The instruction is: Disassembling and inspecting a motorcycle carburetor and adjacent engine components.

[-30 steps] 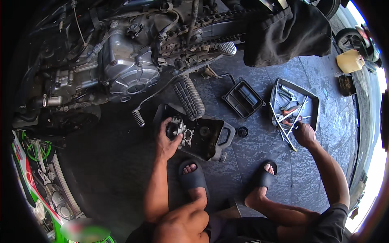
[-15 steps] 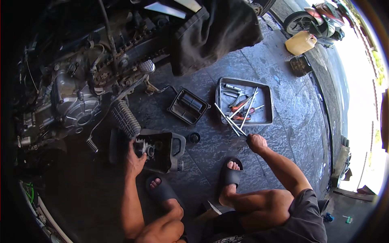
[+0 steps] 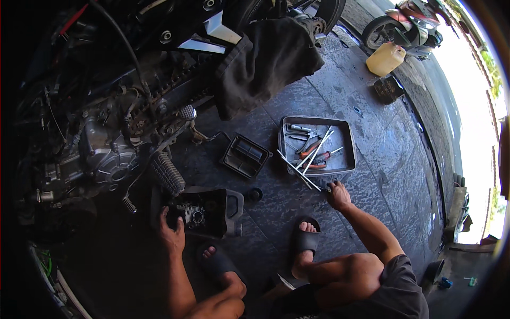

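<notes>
A metal carburetor [image 3: 195, 217] rests in a black plastic container [image 3: 234, 204] on the floor, at the left below the motorcycle's ribbed footrest. My left hand [image 3: 172, 234] is beside the carburetor, fingers spread and holding nothing. My right hand [image 3: 338, 196] is closed at the near edge of a grey tool tray [image 3: 348, 169], with a small dark thing at its fingertips that I cannot make out. Long silver T-handle rods [image 3: 300, 170] cross the tray's near left corner, close to that hand. Orange-handled pliers [image 3: 309, 150] and other tools lie in the tray.
A partly dismantled motorcycle [image 3: 114, 149] fills the upper left, a dark cloth [image 3: 265, 64] draped over it. Between it and the tray sits a black rectangular housing [image 3: 245, 155]. A round black part [image 3: 255, 194] lies nearby. A yellowish jerrycan [image 3: 385, 58] stands far right.
My left hand has let go of the carburetor and drawn back slightly, its fingers apart. My right hand stays beside the tool tray, still closed. The whole view has shifted a little.
</notes>
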`<action>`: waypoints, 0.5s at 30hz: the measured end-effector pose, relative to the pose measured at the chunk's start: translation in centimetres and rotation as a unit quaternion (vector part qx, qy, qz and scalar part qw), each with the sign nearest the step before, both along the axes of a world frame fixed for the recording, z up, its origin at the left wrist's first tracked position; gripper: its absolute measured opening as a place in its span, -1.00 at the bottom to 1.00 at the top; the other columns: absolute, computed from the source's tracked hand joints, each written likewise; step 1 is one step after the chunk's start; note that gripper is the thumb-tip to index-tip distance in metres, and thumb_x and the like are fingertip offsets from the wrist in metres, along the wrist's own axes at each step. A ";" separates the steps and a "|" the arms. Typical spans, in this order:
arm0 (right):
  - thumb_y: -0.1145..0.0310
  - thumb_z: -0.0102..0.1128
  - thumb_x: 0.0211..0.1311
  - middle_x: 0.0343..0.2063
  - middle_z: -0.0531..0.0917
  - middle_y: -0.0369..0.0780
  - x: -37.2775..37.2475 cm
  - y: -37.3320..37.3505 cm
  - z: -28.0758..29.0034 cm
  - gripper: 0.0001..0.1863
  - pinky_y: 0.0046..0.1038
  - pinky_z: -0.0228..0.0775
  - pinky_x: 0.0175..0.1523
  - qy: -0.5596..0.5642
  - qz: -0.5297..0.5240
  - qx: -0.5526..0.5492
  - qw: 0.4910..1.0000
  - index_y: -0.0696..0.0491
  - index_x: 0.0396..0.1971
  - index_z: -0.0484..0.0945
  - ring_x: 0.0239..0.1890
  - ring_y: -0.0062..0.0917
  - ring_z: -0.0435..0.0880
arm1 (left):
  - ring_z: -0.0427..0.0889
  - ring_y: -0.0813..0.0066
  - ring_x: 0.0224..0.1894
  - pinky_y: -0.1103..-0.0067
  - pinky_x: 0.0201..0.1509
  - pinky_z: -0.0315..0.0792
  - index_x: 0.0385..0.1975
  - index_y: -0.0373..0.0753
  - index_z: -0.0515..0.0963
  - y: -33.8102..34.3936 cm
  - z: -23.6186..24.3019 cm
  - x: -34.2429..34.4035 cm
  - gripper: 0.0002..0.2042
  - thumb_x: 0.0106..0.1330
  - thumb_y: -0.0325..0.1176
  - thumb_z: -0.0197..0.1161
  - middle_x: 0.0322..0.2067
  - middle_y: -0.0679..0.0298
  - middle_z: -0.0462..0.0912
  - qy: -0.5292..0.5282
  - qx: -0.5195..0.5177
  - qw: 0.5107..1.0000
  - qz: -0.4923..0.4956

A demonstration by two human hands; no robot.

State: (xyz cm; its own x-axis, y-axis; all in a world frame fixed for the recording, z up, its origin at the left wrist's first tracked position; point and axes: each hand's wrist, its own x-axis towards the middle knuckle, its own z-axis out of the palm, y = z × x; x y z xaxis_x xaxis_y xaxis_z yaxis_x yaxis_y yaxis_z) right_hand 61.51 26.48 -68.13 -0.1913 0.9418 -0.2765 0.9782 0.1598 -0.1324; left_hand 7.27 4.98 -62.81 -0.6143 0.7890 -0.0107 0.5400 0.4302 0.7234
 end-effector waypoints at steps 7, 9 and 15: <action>0.32 0.15 0.22 -0.17 0.64 -0.01 1.1 -1.9 -1.8 -0.78 -0.08 0.49 0.07 -0.009 0.016 -0.084 0.996 0.10 -0.20 0.48 -0.02 -0.05 0.64 | 0.59 0.15 0.06 0.35 0.21 0.43 0.13 -0.33 0.52 -1.7 1.6 -1.0 -0.60 0.30 -0.42 0.31 -0.02 0.03 0.62 0.036 0.023 0.992 0.117; 0.30 0.18 0.16 -0.23 0.64 0.00 3.4 -3.0 -0.9 -0.77 -0.07 0.49 0.06 -0.013 -0.004 -0.057 0.998 0.10 -0.24 0.47 -0.05 -0.04 0.65 | 0.61 0.15 0.06 0.35 0.19 0.45 0.08 -0.34 0.54 -2.0 -0.7 -1.3 -0.63 0.28 -0.42 0.33 -0.05 0.03 0.64 0.054 0.035 0.990 0.123; 0.31 0.29 0.12 -0.16 0.59 -0.05 3.3 2.1 6.0 -0.70 -0.09 0.42 0.01 -0.015 0.015 0.177 0.984 0.06 -0.16 0.54 -0.01 -0.08 0.57 | 0.61 -0.02 0.11 0.32 0.25 0.45 0.08 -0.41 0.50 -2.5 -0.8 -2.3 -0.61 0.26 -0.44 0.31 0.00 -0.09 0.62 0.043 0.033 0.981 0.188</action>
